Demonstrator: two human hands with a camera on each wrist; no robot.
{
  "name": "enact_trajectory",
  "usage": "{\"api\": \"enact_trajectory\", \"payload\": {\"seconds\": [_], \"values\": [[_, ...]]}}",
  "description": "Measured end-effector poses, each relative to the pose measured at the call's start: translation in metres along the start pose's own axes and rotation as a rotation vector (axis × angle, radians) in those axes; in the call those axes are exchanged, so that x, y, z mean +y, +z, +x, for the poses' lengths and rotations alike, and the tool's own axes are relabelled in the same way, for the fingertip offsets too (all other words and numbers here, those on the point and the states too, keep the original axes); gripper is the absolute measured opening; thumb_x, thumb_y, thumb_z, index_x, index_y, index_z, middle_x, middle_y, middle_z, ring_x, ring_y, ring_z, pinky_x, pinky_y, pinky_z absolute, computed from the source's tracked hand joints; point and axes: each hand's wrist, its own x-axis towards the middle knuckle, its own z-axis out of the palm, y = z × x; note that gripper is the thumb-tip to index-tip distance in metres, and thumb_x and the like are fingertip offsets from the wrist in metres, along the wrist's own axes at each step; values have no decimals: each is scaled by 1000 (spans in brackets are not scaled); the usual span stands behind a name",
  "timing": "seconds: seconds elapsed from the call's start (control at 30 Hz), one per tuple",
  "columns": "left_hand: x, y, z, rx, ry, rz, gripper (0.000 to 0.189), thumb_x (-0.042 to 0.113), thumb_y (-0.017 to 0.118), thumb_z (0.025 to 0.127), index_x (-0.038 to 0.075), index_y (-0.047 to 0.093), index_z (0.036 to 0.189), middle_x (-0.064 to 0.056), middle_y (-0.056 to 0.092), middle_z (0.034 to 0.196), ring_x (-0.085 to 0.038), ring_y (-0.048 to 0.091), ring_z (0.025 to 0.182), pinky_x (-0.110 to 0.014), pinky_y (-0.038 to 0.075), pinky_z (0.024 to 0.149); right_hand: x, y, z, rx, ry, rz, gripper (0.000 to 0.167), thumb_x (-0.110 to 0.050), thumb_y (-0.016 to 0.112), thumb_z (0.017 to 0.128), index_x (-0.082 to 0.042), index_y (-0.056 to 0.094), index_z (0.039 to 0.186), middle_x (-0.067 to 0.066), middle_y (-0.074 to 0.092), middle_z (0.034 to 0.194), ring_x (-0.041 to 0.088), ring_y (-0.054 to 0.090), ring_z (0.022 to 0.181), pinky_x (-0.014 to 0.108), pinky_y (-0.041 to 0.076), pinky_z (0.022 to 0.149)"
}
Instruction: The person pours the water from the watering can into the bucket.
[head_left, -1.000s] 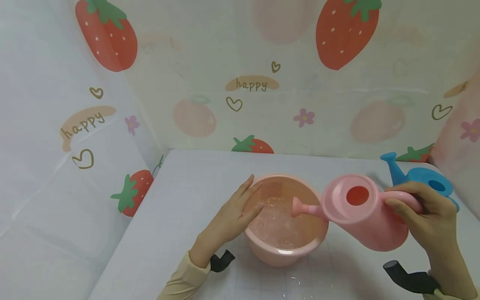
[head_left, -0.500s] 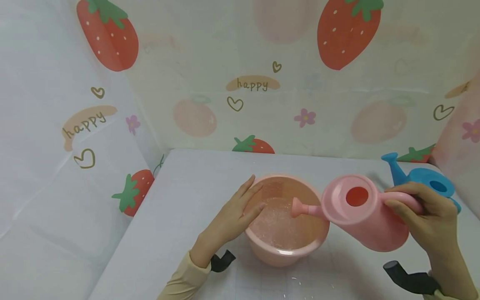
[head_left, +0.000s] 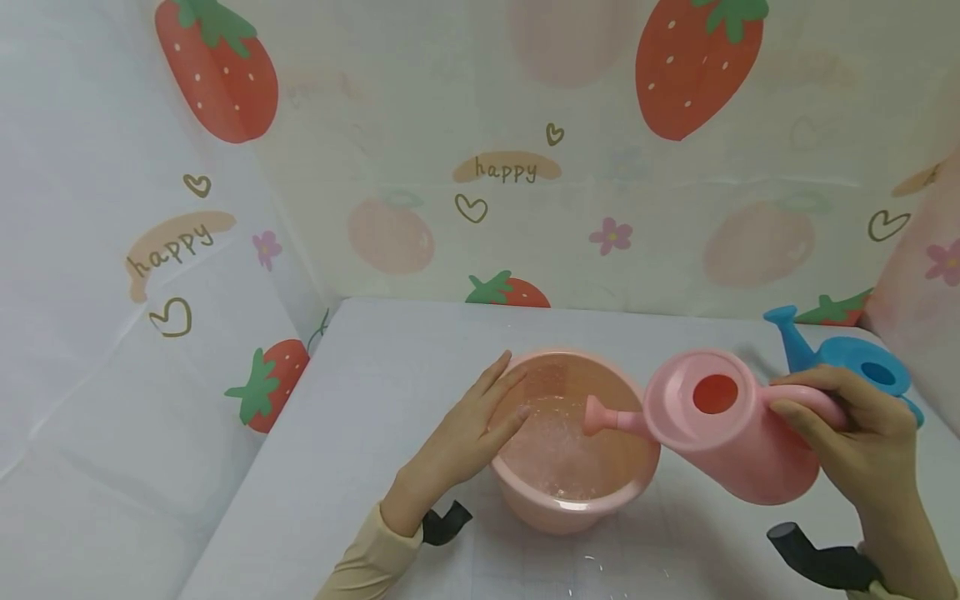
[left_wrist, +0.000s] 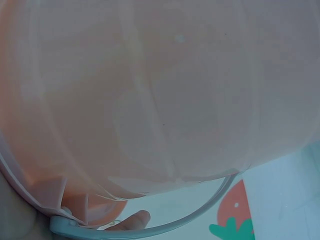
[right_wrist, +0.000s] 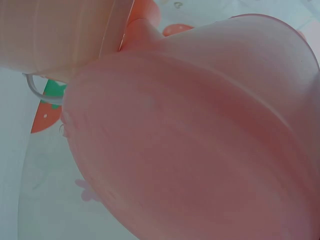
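A pale pink bucket [head_left: 555, 510] stands on the white table with rippling water [head_left: 558, 454] inside. My left hand [head_left: 468, 425] rests on its left rim with fingers straight, the thumb reaching over the inside. In the left wrist view the bucket wall [left_wrist: 165, 100] fills most of the frame, with a grey bail handle [left_wrist: 165, 229] and one fingertip [left_wrist: 135, 220] below. My right hand [head_left: 862, 425] grips the handle of a pink watering can [head_left: 742, 450], tilted left with its spout [head_left: 615, 419] over the bucket. The can's base [right_wrist: 175, 145] faces the right wrist view.
A blue watering can [head_left: 847, 358] stands at the back right, partly behind my right hand. Drops of water [head_left: 588, 558] lie on the table [head_left: 375, 375] in front of the bucket. A strawberry-print sheet [head_left: 420, 108] hangs behind and along the sides.
Ripples and bubbles on the water in the bucket have shifted. Both hands, the bucket and the pink watering can hold nearly the same places; the whole view drifts very slightly.
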Motion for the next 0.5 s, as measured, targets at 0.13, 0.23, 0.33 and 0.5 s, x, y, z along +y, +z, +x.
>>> {"api": "enact_trajectory", "payload": {"seconds": [0.13,0.23,0.33,0.5], "values": [[-1,0,0,1,3,-3,58,56,38,94,27,34,144,6,16,155,-17,24,139,-47,32,106,0,0,1,2,-8,12,27,-2,72,77,19,61,91,-1,68,90,5,60,80,9,48,76],[-1,1,0,0,2,-1,58,56,38,94,26,34,144,6,16,155,-18,24,139,-48,32,105,0,0,0,6,-5,8,27,-2,72,77,19,61,90,-2,68,90,5,60,80,9,47,76],[0,0,0,2,5,-4,58,55,38,94,26,35,144,6,16,155,-18,24,139,-48,32,105,-1,0,0,10,1,7,26,-1,72,77,19,61,90,-2,68,90,5,60,79,9,48,76],[0,0,0,5,7,-5,57,54,39,94,25,35,143,6,17,155,-17,24,139,-47,32,106,-1,0,0,12,7,2,25,0,72,77,19,62,91,-2,68,90,5,60,79,9,48,76]]}}
